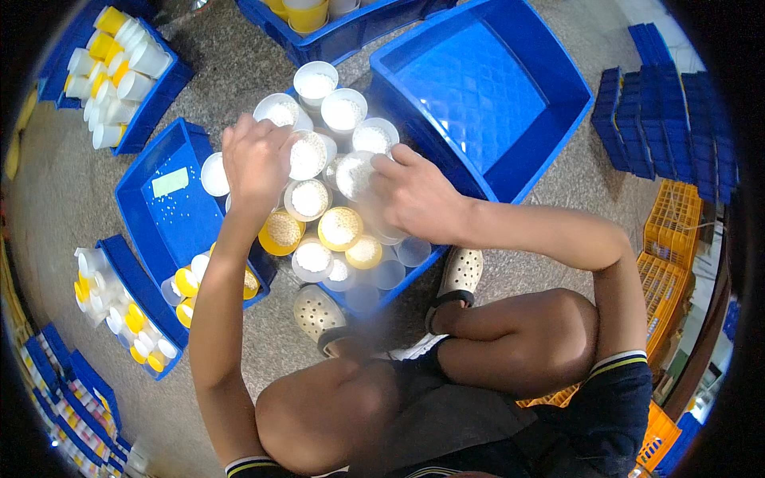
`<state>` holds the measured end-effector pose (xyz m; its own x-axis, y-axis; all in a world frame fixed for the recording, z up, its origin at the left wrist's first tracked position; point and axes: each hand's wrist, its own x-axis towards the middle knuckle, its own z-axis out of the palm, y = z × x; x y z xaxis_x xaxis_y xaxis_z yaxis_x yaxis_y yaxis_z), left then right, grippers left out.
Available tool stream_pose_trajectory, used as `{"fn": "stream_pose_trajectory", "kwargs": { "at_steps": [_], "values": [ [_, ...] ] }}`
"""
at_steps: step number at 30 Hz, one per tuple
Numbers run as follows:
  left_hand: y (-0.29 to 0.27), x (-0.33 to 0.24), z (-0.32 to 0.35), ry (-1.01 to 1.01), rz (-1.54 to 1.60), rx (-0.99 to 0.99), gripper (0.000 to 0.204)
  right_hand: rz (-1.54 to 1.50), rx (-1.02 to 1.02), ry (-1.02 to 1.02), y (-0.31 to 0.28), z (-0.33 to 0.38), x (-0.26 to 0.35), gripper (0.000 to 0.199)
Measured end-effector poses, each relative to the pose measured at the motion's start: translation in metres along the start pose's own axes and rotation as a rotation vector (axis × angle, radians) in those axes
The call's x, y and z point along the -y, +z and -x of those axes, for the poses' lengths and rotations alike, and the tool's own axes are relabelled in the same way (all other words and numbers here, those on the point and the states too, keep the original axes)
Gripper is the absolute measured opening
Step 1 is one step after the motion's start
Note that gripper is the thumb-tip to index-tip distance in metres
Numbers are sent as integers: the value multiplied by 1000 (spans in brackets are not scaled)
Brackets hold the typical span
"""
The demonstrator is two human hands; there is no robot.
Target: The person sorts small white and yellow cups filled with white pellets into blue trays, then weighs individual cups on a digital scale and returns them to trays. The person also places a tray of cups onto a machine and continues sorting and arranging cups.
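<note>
Nearest, the person's bent knees and two pale perforated clogs [317, 312] rest on the speckled floor [239, 72]. Just beyond, the left hand [256, 159] closes its fingers around a white cup [307, 154], tilted so its mouth faces up toward the camera. The right hand [416, 195] grips another white cup [355, 174] the same way, mouth upward, long axis leaning left. Both cups sit above a cluster of upright white and yellow cups [341, 228] filled with pale granules, packed in a blue bin [405, 276]. Farther off lies a large blue tray [478, 88], with stacked blue crates [661, 111] to the right.
</note>
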<state>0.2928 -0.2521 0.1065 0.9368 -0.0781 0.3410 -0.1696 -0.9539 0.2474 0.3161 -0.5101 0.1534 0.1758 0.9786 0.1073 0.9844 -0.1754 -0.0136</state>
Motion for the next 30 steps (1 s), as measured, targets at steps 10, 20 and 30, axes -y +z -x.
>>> {"fn": "stream_pose_trajectory", "kwargs": {
  "at_steps": [10,20,30],
  "values": [
    [28,8,-7,-58,-41,108,15,132,-5,-20,34,-24,-1,13],
    [0,3,34,-231,186,-127,19,25,-53,-27,30,-14,-11,16],
    [1,-50,109,-280,179,-137,42,-203,173,64,33,4,12,15]
  ]
}}
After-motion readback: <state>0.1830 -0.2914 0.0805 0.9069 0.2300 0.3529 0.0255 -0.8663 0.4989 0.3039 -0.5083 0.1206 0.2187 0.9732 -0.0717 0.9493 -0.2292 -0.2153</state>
